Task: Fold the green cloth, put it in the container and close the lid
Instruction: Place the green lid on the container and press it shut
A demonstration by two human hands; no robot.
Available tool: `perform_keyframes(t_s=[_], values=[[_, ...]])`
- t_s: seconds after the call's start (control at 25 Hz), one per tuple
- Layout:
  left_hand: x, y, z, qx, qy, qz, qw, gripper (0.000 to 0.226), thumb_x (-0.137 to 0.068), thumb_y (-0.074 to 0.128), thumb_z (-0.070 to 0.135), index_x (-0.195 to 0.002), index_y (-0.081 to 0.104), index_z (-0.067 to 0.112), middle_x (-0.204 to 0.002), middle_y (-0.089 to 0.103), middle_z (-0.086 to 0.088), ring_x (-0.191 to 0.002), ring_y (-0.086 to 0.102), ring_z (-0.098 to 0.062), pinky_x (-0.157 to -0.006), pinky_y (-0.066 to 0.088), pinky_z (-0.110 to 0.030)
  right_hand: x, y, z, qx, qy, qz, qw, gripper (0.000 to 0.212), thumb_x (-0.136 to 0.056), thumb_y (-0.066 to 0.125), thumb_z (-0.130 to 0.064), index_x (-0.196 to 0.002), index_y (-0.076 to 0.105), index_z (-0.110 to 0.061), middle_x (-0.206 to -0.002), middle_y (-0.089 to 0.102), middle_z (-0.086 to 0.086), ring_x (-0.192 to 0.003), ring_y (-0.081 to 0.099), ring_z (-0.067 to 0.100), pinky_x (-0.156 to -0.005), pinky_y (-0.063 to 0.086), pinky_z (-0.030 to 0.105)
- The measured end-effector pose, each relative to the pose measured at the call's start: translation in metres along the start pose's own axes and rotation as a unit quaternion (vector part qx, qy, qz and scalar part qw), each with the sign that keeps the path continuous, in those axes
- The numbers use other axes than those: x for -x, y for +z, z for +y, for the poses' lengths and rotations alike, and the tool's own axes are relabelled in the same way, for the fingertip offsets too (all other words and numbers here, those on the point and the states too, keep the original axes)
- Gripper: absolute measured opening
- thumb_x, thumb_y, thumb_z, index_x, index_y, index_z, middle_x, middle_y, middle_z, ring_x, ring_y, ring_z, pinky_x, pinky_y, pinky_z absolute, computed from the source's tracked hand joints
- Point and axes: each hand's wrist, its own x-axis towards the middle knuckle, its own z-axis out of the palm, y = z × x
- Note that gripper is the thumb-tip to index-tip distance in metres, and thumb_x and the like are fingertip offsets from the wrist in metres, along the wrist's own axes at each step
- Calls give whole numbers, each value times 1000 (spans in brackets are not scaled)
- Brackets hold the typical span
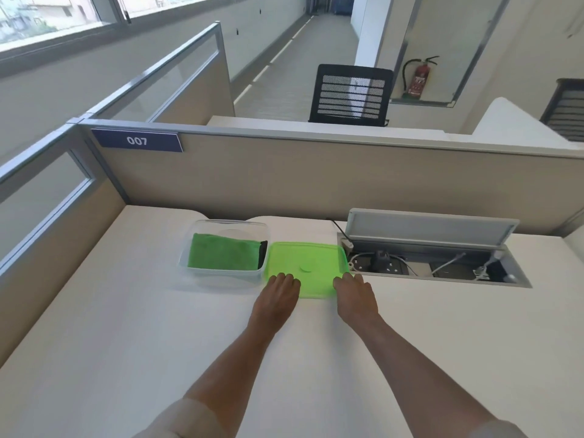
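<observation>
The folded green cloth [222, 256] lies inside a clear plastic container [221, 276] at the back of the white desk, with something dark beside it at the container's right end. A translucent green lid [311, 259] lies flat on the desk just right of the container. My left hand [278, 297] rests on the lid's near left edge, fingers on its surface. My right hand [355, 297] touches the lid's near right corner. Both hands are palm down; whether the fingers curl under the rim is hidden.
An open cable hatch [433, 245] with sockets and plugs sits right of the lid, its flap raised. A beige partition [316, 178] labelled 007 closes the desk's far side and another partition runs along the left. A black chair [349, 94] stands beyond.
</observation>
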Motion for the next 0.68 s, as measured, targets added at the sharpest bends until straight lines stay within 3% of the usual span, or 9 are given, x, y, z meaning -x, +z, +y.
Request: perform_keyframes(t_s=[0.12,0.2,0.28,0.36,0.48,0.68], values=[[0,-10,5,-4,17,35,999,27,-74,38,-4,-72,59,12,-67,51,-5,-59,49,-24,-55,44,-35,6,-5,7,2,13,69,998,34,-78,52,7,-105,62,-11,-111,59,10,-109,52,34,-79,44,40],[-1,-19,10,-3,30,46,998,25,-77,41,-4,-77,60,13,-71,52,-4,-63,49,-23,-58,45,-35,14,-16,12,23,23,88,996,26,-64,67,9,-84,68,-8,-91,64,13,-86,59,36,-65,47,40],[-1,-26,13,10,33,59,998,23,-79,45,-3,-83,61,13,-76,53,-3,-67,50,-23,-62,45,-35,18,-22,19,35,26,122,992,31,-46,77,11,-69,66,-8,-70,60,12,-63,58,34,-51,46,38],[2,-36,12,37,20,69,997,22,-80,51,-3,-89,61,15,-81,55,-3,-73,52,-24,-66,46,-36,30,-35,26,36,37,137,989,32,-49,79,9,-73,67,-8,-66,60,11,-57,58,33,-47,46,37],[-4,-54,6,114,-44,79,989,23,-83,59,-1,-98,61,17,-90,59,-2,-84,54,-27,-72,44,-39,43,-58,27,24,37,132,990,27,-83,55,-1,-107,61,-13,-92,68,8,-82,67,32,-61,48,36],[1,-83,3,201,-110,122,966,23,-86,65,14,-109,60,15,-105,62,-2,-101,53,-26,-85,43,-40,61,-81,26,5,19,177,984,25,-86,45,3,-104,53,-12,-93,66,10,-81,66,35,-59,41,36]])
